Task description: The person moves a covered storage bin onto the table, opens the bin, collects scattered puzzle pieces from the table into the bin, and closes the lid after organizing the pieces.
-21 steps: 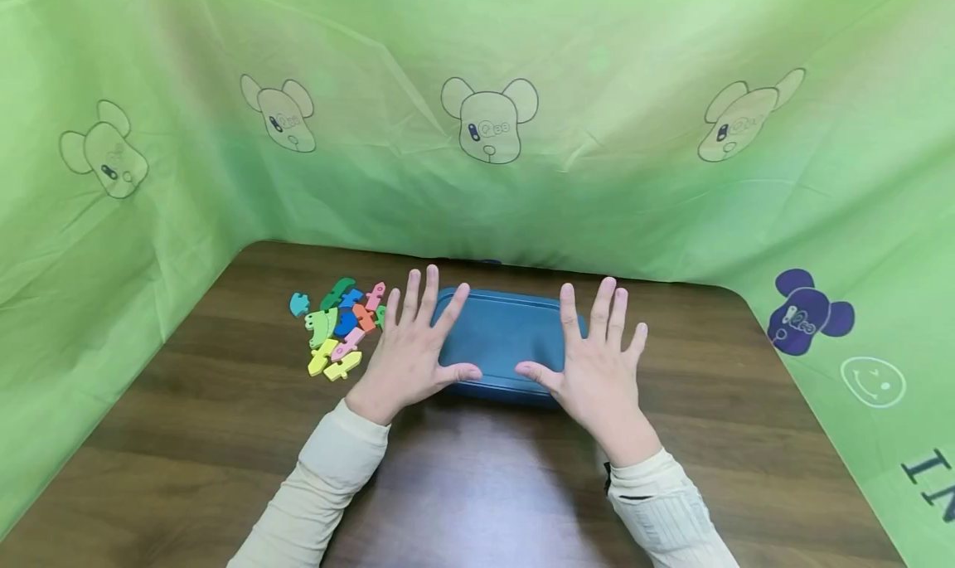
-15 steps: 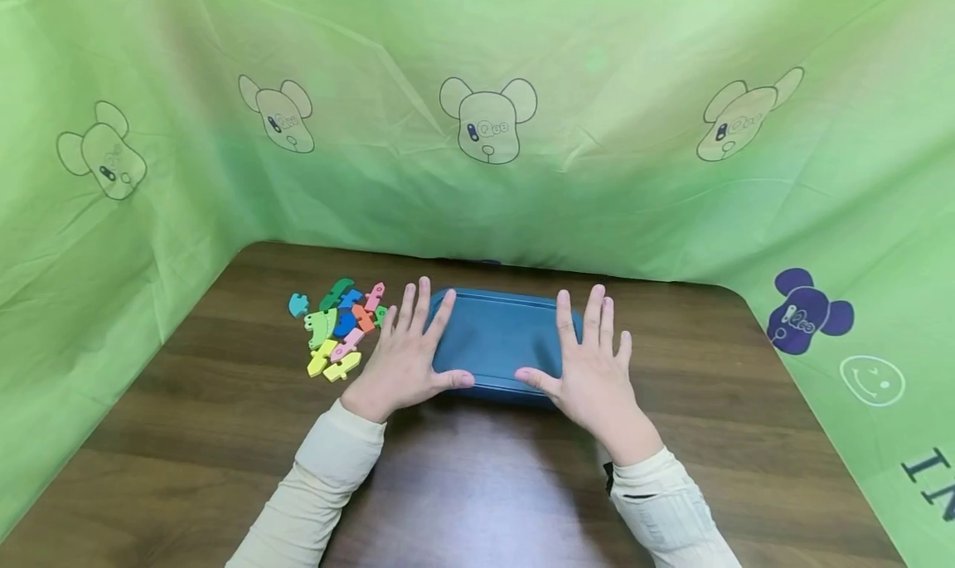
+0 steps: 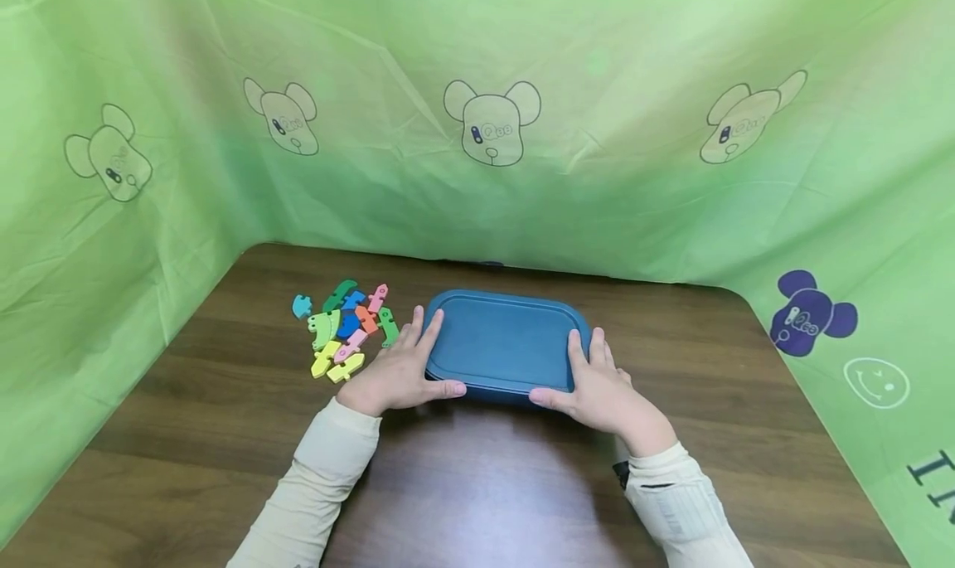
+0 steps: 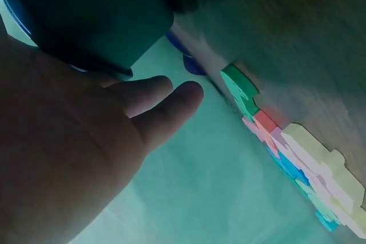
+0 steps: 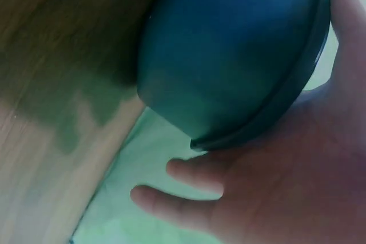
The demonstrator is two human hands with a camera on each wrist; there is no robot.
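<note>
A dark blue rectangular box with a lid (image 3: 500,340) sits on the wooden table between my two hands. My left hand (image 3: 395,373) is at its left end, thumb at the front left corner and straight fingers along the side. At the opposite end, my right hand (image 3: 604,394) has its thumb at the front right corner and fingers along the right edge. The right wrist view has the box wall (image 5: 211,55) tapering below a projecting rim, with the hand right at that rim. In the left wrist view two extended fingers (image 4: 171,107) reach past the box wall (image 4: 91,15).
Several colourful wooden puzzle pieces lie in a loose cluster left of the left hand, among them a light green crocodile-head piece (image 3: 324,329), a yellow piece (image 3: 346,367) and a green piece (image 3: 388,326). Green printed cloth (image 3: 492,203) hangs around the table (image 3: 477,485).
Both hands have lowered from above the box to its two ends, with the right hand's fingers drawn closer together. The lid shows more fully now; the puzzle pieces stay put.
</note>
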